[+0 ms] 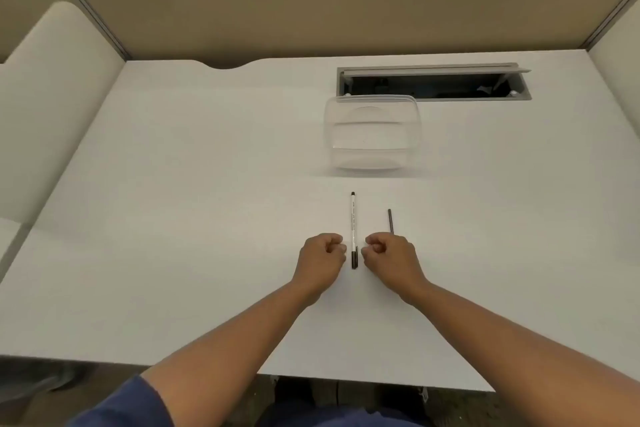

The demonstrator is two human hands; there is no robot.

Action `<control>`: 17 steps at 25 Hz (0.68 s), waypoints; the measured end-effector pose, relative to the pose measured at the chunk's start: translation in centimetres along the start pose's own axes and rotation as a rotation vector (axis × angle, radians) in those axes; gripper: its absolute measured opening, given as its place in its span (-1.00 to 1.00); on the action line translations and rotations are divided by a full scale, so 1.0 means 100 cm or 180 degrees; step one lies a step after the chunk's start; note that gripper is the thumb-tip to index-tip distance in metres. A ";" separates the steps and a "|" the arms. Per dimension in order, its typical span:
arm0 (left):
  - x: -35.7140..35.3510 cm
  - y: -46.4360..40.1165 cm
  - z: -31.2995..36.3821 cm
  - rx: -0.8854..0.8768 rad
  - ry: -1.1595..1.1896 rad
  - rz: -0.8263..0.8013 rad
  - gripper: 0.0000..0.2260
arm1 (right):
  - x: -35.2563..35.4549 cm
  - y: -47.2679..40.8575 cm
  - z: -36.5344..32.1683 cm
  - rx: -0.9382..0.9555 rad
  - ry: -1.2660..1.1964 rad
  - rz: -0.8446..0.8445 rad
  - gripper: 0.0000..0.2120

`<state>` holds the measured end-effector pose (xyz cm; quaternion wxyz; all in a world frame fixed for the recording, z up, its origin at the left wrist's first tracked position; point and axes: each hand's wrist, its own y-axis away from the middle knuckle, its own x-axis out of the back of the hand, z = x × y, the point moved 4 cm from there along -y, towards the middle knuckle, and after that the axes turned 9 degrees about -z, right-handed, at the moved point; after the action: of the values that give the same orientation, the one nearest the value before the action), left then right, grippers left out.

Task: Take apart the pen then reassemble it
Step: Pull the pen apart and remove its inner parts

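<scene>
A white pen (353, 229) with a black cap at its near end lies on the white desk (173, 218), pointing away from me. A thin dark rod (390, 220), seemingly a refill, lies a little to its right; its near end is hidden behind my right hand. My left hand (322, 262) rests on the desk just left of the capped end, fingers curled shut. My right hand (389, 260) rests just right of the cap, also curled. Neither hand touches the pen, and nothing shows in either fist.
A clear plastic container (372, 132) stands on the desk beyond the pen. Behind it an open cable tray (433, 83) is set into the desk. Tan partition walls enclose the back and sides. The desk's front edge runs under my forearms.
</scene>
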<state>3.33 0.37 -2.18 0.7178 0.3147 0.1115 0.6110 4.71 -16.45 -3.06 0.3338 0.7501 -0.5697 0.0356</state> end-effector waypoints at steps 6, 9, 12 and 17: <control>-0.010 -0.005 0.004 0.0303 0.0888 -0.0145 -0.90 | -0.004 -0.002 -0.006 -0.0390 -0.0454 0.0074 -0.90; -0.013 -0.008 0.000 0.0421 0.0960 -0.0138 -0.87 | -0.002 -0.004 -0.003 -0.0547 -0.0786 -0.0020 -0.88; -0.013 -0.010 -0.003 0.0518 0.0981 -0.0218 -0.86 | -0.004 -0.004 -0.001 -0.0591 -0.0979 -0.0325 -0.83; -0.015 -0.005 -0.007 0.0480 0.1001 -0.0442 -0.86 | -0.010 0.008 -0.004 -0.0623 -0.1118 -0.0707 -0.84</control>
<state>3.02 -0.81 -3.34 0.7064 0.2597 0.2892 0.5916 3.75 -15.49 -2.84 0.3027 0.7669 -0.5337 -0.1880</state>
